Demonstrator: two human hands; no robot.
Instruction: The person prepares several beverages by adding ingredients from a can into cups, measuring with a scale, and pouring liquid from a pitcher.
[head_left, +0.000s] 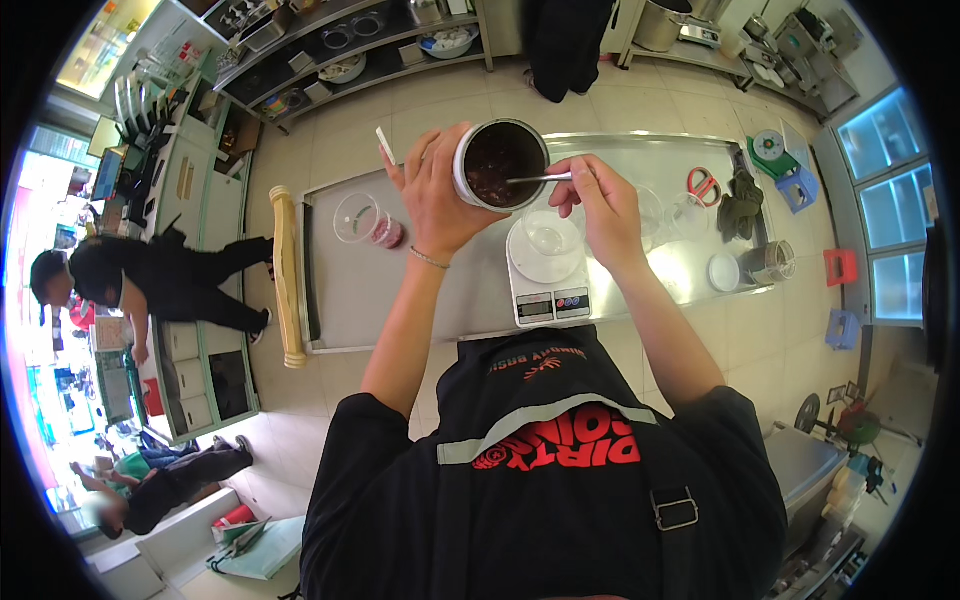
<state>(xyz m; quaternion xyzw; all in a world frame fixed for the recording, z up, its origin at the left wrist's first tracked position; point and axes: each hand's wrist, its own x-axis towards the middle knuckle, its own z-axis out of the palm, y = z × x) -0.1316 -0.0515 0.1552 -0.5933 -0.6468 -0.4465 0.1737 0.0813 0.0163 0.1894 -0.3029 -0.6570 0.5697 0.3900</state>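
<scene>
My left hand (442, 180) grips a white-walled container (504, 165) tilted so that its dark, wet contents show. In my right hand (600, 206) is the handle of a metal spoon (540, 178), whose far end dips into the dark contents. Below them, a clear plastic cup (553, 232) stands on a white digital kitchen scale (550, 292); its content is hard to make out. Left of my left hand are a clear cup (357, 218) and another cup holding something reddish (388, 232). A small white object (385, 145) is at my left fingers.
On the steel table (397, 300) are red-handled scissors (703, 186), a dark cloth (741, 206), a white lid (724, 272) and a glass jar (766, 262). A yellowish roller-like bar (286, 277) lies along its left end. People stand at the left and beyond the table.
</scene>
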